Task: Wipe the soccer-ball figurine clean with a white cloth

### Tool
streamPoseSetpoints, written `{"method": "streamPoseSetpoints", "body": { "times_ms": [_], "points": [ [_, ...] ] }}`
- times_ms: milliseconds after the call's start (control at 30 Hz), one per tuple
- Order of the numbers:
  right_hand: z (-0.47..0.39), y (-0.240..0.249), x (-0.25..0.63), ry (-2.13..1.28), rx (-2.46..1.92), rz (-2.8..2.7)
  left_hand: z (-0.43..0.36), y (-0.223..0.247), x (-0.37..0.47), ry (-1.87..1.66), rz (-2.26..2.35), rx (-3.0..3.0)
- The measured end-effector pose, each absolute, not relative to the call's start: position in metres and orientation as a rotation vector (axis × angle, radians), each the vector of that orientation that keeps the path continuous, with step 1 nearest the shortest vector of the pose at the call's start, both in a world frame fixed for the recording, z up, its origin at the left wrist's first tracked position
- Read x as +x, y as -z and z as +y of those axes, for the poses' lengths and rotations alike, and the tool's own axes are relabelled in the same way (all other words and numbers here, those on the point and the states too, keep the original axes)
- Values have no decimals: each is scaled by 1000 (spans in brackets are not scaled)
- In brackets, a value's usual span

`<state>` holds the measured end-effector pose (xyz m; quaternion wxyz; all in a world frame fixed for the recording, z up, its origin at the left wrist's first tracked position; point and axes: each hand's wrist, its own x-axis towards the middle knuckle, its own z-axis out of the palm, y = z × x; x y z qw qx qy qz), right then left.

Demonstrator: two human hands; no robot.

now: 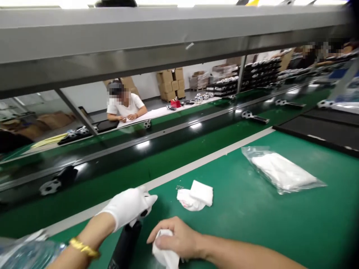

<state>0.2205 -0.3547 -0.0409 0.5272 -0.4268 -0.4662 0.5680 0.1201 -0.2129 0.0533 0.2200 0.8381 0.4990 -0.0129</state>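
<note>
Here gloved left hand (129,206) clamps ball-headed black part (126,243); bare right hand (176,239) pinches cloth (166,256) beside it. Glove may slip, part tipping.

Bagged cloths (283,172) (sealed), folded wipes (196,196)

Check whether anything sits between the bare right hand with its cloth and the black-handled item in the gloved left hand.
Nothing visible does. The right hand, closed on a white cloth, lies beside the black-handled item gripped by the gloved left hand; only green mat shows between.

The folded cloths (195,195) are lying on the table (252,224), left of the plastic bag (282,170), before the conveyor belt (174,140).
</note>
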Motion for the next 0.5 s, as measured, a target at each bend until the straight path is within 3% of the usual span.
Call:
{"method": "streamPoseSetpoints", "body": {
  "times_ms": [133,300,500],
  "points": [
    [-355,40,225,-1408,-986,-1052,-222,-35,112,132,1425,2249],
    [-346,48,223,-1536,-838,-719,-250,3,74,-156,1495,2238],
    [-342,53,229,-1612,-718,-427,-273,19,50,-67,1740,2276]
  ]
}}
